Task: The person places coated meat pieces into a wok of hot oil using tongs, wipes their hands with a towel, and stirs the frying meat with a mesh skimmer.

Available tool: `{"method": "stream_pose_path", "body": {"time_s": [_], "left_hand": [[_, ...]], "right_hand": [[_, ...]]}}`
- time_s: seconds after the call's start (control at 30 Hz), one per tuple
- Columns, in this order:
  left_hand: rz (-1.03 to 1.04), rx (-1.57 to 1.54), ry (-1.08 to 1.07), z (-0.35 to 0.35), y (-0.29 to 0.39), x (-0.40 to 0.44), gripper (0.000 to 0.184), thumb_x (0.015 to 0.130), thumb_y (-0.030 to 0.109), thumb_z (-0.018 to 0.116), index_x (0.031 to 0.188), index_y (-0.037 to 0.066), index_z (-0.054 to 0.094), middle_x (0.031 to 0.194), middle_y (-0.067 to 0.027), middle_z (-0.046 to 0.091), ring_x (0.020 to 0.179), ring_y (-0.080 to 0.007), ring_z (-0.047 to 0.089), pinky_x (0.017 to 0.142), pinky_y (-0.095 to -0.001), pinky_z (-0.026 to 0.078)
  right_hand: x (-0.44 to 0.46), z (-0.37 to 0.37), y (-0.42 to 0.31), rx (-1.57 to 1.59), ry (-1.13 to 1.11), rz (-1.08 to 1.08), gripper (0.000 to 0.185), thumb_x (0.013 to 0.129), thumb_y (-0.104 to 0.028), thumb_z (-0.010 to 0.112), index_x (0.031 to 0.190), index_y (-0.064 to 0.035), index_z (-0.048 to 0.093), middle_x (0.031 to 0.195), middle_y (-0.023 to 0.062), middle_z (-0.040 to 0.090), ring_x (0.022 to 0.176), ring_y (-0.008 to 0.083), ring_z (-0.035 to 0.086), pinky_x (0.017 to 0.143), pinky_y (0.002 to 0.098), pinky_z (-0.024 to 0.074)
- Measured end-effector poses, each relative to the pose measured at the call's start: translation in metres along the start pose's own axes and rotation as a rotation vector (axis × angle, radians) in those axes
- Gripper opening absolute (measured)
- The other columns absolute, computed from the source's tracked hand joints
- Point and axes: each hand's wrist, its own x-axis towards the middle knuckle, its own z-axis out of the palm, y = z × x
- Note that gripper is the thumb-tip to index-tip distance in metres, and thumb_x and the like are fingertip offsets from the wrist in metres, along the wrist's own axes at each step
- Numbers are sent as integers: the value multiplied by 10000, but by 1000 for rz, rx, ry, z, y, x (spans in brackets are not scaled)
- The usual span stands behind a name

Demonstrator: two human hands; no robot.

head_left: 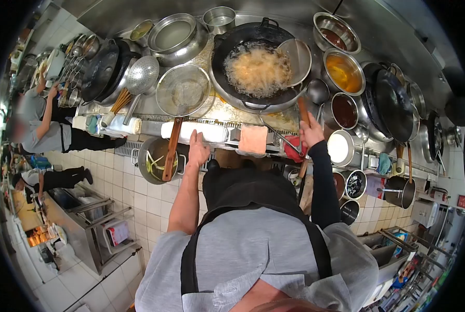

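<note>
My right hand (312, 133) is closed around the wooden handle (303, 110) of a round mesh strainer (297, 58). The strainer's head dips at the right side of a large black wok (227, 42), where pale golden food (257, 72) bubbles in oil. My left hand (198, 151) is open, its fingers stretched toward a folded white cloth (211, 132) on the stove's front edge; I cannot tell whether they touch. Just left of this hand runs the wooden handle (174, 143) of a second mesh strainer (183, 89), which lies on the stove top.
A perforated ladle (143, 75) and a large metal pot (171, 34) stand left of the wok. To the right are bowls of yellow liquid (344, 72) and dark red sauce (344, 110). A pot with green strips (157, 160) sits low left. Two people work at far left.
</note>
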Motion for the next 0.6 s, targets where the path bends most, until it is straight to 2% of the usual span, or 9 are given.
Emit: {"method": "stream_pose_path", "body": {"time_s": [0.03,0.07,0.27,0.37,0.6], "left_hand": [[0,-5,-6,0,-1,0,702,842,150,672,1444,-96,409,1587,-311,250,1489,-424,252,1236,-409,252],[0,-10,-11,0,-2,0,704,843,153,671,1446,-96,407,1588,-311,248,1490,-423,250,1237,-408,250],[-27,-60,-46,-3,-2,0,715,847,157,667,1463,-85,395,1610,-294,221,1504,-414,231,1242,-400,239],[-31,-82,-57,-3,-5,1,720,849,163,668,1469,-79,394,1620,-285,208,1509,-410,224,1243,-398,237],[-42,-120,-63,-6,-3,1,735,842,176,685,1467,-82,398,1620,-283,212,1507,-406,234,1241,-400,243]], "right_hand": [[-8,4,-25,252,-180,291,601,1003,-214,578,1561,-163,359,836,75,638,536,204,586,445,352,482],[-11,10,-38,334,-217,281,591,1010,-210,578,1559,-191,361,741,-2,490,479,68,416,367,245,340],[0,17,-55,653,-449,467,608,1017,-142,538,1574,-205,302,736,14,496,458,73,337,359,240,272],[1,15,-48,753,-535,474,603,1025,-128,511,1580,-204,287,728,17,487,453,64,312,356,229,238],[-28,-10,-51,477,-597,328,624,1048,-124,464,1616,-179,211,704,-10,470,453,34,328,356,197,228]]}}
